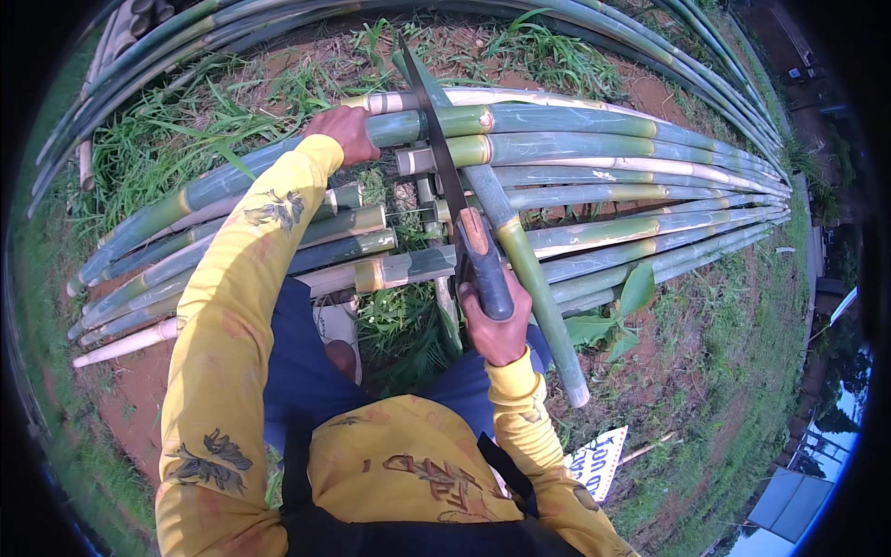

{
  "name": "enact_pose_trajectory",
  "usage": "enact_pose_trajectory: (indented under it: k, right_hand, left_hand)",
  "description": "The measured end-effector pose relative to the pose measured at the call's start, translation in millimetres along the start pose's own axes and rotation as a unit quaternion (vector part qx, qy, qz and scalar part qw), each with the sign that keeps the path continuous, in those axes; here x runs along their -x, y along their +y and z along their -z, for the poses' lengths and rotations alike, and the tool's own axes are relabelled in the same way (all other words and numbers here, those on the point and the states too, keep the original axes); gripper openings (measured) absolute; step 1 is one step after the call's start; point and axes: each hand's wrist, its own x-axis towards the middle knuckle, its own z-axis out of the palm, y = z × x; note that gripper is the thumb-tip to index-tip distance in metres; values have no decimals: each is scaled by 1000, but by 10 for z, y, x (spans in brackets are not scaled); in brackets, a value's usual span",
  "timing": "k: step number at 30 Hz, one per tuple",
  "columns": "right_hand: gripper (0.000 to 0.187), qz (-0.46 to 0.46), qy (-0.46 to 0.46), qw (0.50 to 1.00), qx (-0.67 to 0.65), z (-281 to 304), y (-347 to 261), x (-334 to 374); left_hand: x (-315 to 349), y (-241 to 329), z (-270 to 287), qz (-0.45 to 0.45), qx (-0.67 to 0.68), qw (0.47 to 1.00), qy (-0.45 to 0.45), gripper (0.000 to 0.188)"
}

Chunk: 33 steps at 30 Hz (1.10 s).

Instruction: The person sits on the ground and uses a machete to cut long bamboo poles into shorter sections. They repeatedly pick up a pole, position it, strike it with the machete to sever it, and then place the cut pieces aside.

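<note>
My right hand (501,322) is wrapped round the dark handle of a handsaw (446,167). The saw's long blade points away from me and crosses a green bamboo pole (401,128); whether its teeth are in the wood, I cannot tell. On that same pole, left of the blade, my left hand (340,133) is closed, its fingers partly hidden. Just right of the saw, a thinner bamboo pole (529,269) slants from the far side toward me, over the other poles. Below my left forearm lie several cut bamboo ends (369,219).
Several long bamboo poles (594,148) fan out to the right. More poles (232,35) curve along the far side. A leafy green plant (620,316) grows near the slanting pole. A white printed sign (599,462) lies at the lower right. My shoe (336,322) stands among the grass.
</note>
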Motion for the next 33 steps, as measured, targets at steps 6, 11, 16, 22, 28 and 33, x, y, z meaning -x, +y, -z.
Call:
enact_pose_trajectory:
  k: [6,11,16,22,28,33]
  right_hand:
    - [19,21,2,1000,-8,-36,273,145]
    - [18,-35,2,999,-31,-95,301,288]
    - [18,12,-4,1000,16,50,467,281]
    - [34,-29,-83,996,35,66,448,375]
    - [87,76,82,872,476,1220,854,258]
    - [69,-113,-45,898,424,1375,1383,570]
  left_hand:
    - [50,5,-280,13,-18,1000,18,58]
    - [43,-111,-291,-2,-13,1000,-16,66]
    - [74,-64,-414,-11,-9,999,36,65]
    - [14,27,-314,12,8,999,-47,46]
    - [26,-102,-360,8,2,1000,-1,61]
    - [-2,5,-230,1,-17,1000,1,64]
